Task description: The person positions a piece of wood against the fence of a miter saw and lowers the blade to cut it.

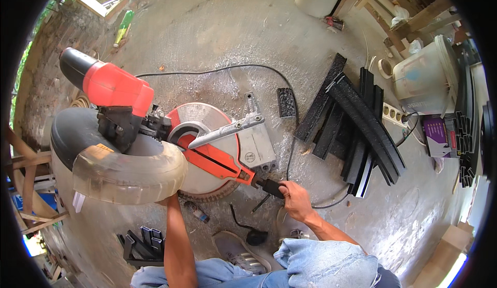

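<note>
A red and black mitre saw (116,86) stands on the concrete floor in front of me, its clear blade guard (132,176) rising at the left. From the turntable's red arm (217,161), a black handle (270,187) sticks out towards me. My right hand (297,201) is closed around that handle. My left forearm (178,241) reaches up beneath the guard. The guard covers the left hand, so its fingers and anything in them are hidden. A short black profile offcut (286,102) lies beyond the saw's metal fence (233,127).
Black profile lengths (362,127) are piled at the right, near a power strip (394,114) and a bucket (424,78). Short black pieces (142,244) lie by my left knee. The saw's cable (222,69) loops across the floor. My shoes (238,252) are close to the saw.
</note>
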`<state>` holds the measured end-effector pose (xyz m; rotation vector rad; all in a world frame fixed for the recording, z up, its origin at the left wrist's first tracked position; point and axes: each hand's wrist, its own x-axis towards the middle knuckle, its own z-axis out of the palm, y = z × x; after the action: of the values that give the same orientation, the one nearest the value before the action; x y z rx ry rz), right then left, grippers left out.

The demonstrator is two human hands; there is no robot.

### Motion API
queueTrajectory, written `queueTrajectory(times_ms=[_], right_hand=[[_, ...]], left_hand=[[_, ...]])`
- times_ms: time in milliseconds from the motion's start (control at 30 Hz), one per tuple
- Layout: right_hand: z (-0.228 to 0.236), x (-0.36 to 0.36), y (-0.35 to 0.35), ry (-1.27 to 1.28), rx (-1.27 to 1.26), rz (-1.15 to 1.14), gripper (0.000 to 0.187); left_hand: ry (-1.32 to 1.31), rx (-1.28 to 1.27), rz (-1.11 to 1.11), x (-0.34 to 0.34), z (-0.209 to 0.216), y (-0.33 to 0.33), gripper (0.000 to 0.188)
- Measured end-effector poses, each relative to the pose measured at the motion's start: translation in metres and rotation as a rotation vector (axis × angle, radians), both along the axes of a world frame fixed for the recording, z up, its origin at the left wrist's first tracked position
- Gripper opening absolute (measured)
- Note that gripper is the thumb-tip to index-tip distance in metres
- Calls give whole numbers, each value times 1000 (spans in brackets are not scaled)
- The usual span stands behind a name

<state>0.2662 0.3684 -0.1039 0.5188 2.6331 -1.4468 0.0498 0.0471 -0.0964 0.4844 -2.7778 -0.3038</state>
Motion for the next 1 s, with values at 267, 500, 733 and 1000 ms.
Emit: queueTrajectory(times_ms=[267, 500, 733, 1000], right_hand=[[3, -19, -28, 228, 657, 212, 53], [14, -54, -6, -248, 246, 374, 58], [-12, -26, -31, 188, 702, 94, 56], [12, -52, -34, -286, 382, 222, 55]], left_hand=[[46, -8, 3, 4, 3, 1, 55], [-23, -33, 98, 2, -5, -9, 62], [-39, -48, 127, -2, -22, -13, 64], [74, -74, 94, -5, -27, -34, 68]])
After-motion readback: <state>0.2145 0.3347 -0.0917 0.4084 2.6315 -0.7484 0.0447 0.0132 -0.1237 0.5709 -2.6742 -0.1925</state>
